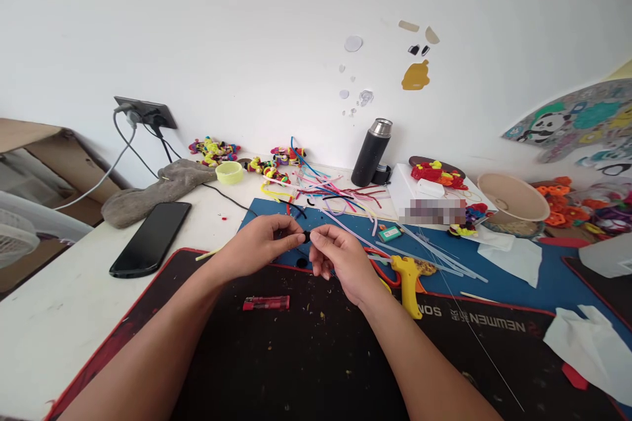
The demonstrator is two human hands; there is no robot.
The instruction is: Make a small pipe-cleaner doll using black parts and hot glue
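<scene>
The left hand (264,243) and the right hand (343,260) meet at the centre of the work area, over the boundary between a blue flat mat (523,270) and a black desk mat with red edging (276,368). Thumb and forefinger of each hand are pinched together on a small black piece (307,236), located between the two sets of fingertips; its exact shape is too small to determine. The right hand's remaining fingers are curled inward.

Just beneath the hands, a dark round piece (301,263) lies near the blue mat's near edge. Nearer, a red translucent lighter (266,303) lies on the black mat. Right of the right hand, a yellow glue gun (409,283) lies across the border of both mats, with long translucent glue sticks (444,256) farther right.

On the far side, a loose heap of multicoloured fuzzy stems (340,191) is noted, and behind it a black cylindrical bottle with a silver neck (371,154) stands near the wall. At left, a black smartphone (151,240) lies on the white tabletop (64,316); farther back sits a pale yellow ring-shaped roll (230,173).
</scene>
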